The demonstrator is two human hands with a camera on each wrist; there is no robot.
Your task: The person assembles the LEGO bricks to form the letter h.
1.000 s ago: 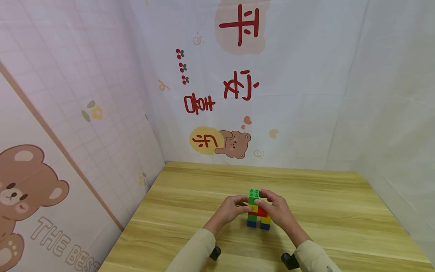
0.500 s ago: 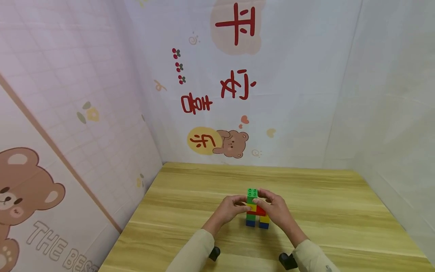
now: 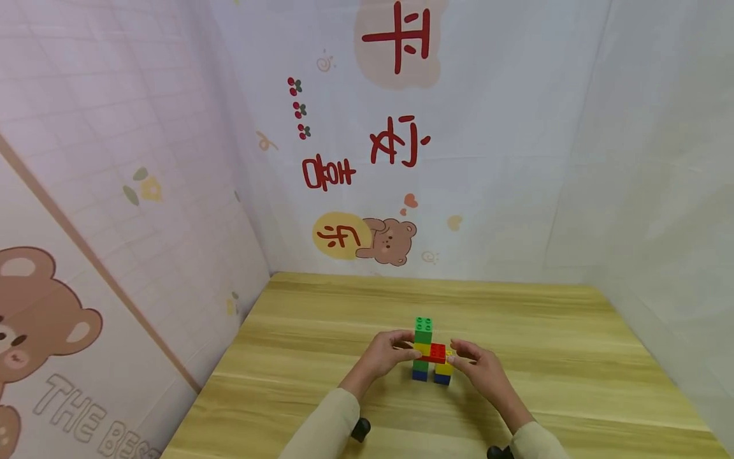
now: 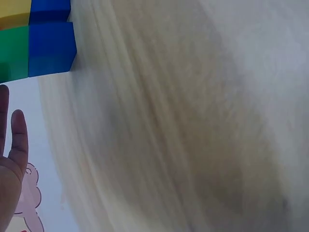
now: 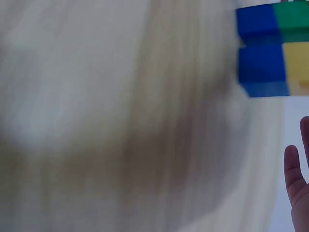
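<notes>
A toy brick structure stands on the table with two legs. Its left column has a green brick (image 3: 423,331) on top, a yellow brick (image 3: 425,349), a lower green brick (image 3: 420,366) and a blue brick (image 3: 420,375). A red brick (image 3: 438,352) bridges to the right leg, made of a yellow brick (image 3: 443,370) over a blue brick (image 3: 442,379). My left hand (image 3: 382,357) pinches the left column, thumb on the yellow brick. Beside the right leg, my right hand (image 3: 483,371) has thumb and fingers spread apart, the thumb tip close to its yellow brick.
The wood-grain table (image 3: 321,319) extends around the structure. A printed white cloth (image 3: 504,191) hangs behind it, with more cloth at both sides. Black wrist devices show below each sleeve, such as the left one (image 3: 360,429).
My right hand has come off the upper left column and moved right and slightly down, uncovering the red brick's studs. The left hand keeps its hold; the view shifts slightly.
</notes>
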